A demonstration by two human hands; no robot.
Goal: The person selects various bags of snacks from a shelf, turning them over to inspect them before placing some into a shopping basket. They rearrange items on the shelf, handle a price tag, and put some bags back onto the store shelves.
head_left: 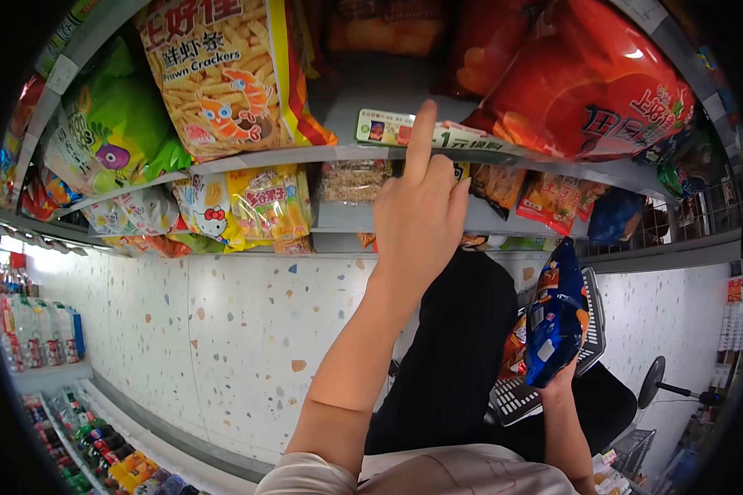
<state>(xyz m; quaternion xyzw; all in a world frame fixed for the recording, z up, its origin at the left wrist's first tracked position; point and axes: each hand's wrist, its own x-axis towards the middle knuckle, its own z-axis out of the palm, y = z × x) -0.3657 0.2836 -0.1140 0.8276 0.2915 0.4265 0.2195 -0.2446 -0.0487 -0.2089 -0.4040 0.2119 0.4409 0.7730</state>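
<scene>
Bottled drinks [99, 441]: in rows at lower left, beside the speckled floor [248, 330].
Green snack bag [120, 124]: on the upper shelf [347, 154], left of the Prawn Crackers bag.
Prawn Crackers bag [215, 82]: propped on the same shelf, its printed front showing.
Hello Kitty packet [209, 213]: on the lower shelf [347, 221], beside a yellow packet [268, 202].
Left hand [421, 202]: index finger straight, the others bent, gripping nothing; the fingertip is over the promotional label [380, 128] on the upper shelf's edge, and whether they touch I cannot tell.
Red snack bag [586, 82]: on the upper shelf, right of the left hand.
Blue snack bag [556, 322]: roughly upright in the right hand, in front of the shopping basket.
Right hand [560, 381]: closed around the bag's lower end, fingers partly hidden.
Shopping basket [593, 326]: by the person's dark-trousered leg [454, 346], a red-orange packet [513, 346] inside.
</scene>
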